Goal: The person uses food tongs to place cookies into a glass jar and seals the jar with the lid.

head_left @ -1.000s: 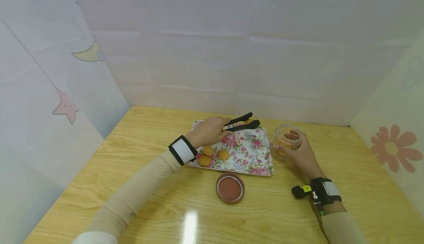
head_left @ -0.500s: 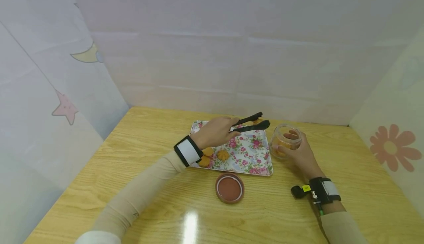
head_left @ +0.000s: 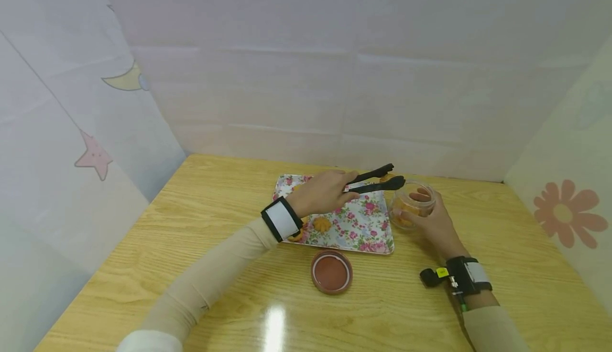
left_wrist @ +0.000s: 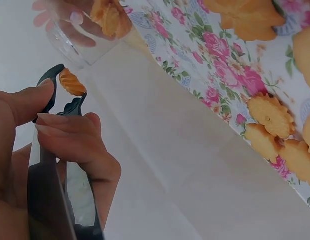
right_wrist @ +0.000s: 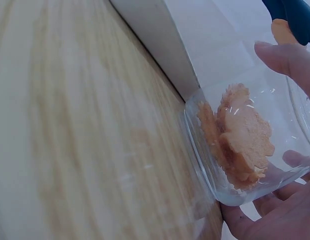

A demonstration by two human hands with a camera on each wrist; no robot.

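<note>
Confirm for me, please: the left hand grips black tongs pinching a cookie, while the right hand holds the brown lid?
Not quite: the right hand holds the clear jar, as the head view shows. The brown lid lies untouched on the table. The left hand does grip the black tongs pinching a cookie.

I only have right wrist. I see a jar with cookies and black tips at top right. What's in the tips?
Observer: The tongs pinch one small cookie, per left wrist view.
Operator: Who holds them?
Observer: The left hand grips them; tips are beside the jar rim, on the tray side.
Operator: More cookies outside the jar?
Observer: Yes, several lie on the floral tray, left of the jar.
Operator: Lid?
Observer: A brown lid lies on the table, in front of the tray. The right hand holds the jar.
</note>
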